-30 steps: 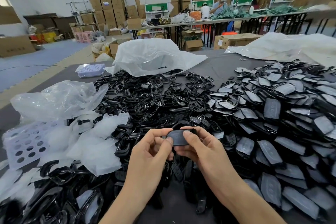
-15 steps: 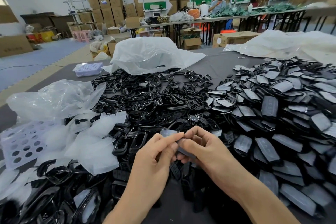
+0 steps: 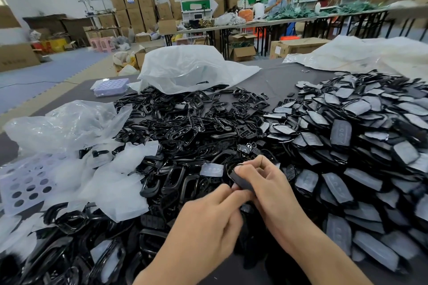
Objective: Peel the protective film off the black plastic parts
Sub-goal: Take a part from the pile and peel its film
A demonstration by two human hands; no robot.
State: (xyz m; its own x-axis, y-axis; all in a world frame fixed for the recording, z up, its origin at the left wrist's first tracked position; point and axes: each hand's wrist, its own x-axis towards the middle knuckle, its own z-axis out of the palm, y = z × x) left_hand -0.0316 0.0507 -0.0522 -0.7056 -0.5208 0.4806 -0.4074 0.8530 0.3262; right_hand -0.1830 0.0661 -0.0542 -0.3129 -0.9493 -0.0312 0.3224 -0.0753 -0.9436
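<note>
Head view, near to far. In the foreground the left hand (image 3: 208, 222) and the right hand (image 3: 266, 183) meet over the near edge of the dark counter (image 3: 275, 81). The grip of each is closed on one black part (image 3: 239, 180), held just above the heaps: the right fingers curl round its upper end with the thumb across its face, while the left thumb and forefinger pinch its near end. A small pale piece of film (image 3: 212, 170) sits just left of the part; whether it touches the part cannot be told.

To the right of the hands rises a large pile of covered parts (image 3: 347, 136), each with a greyish film on its face. Ahead and to the left spreads a pile of glossy black frames (image 3: 185, 127), which reaches down to the near left corner. On the left lies a heap of loose film (image 3: 111, 183), partly over a white tray with round holes (image 3: 23, 183), and beyond it a crumpled clear bag (image 3: 64, 122).

Further back on the counter stand a small lilac tray (image 3: 111, 85), a large white bag (image 3: 185, 67) and, far right, a white sheet (image 3: 359, 53). In the background, people (image 3: 278, 2) sit at a long table before stacked cardboard boxes (image 3: 134, 7)
</note>
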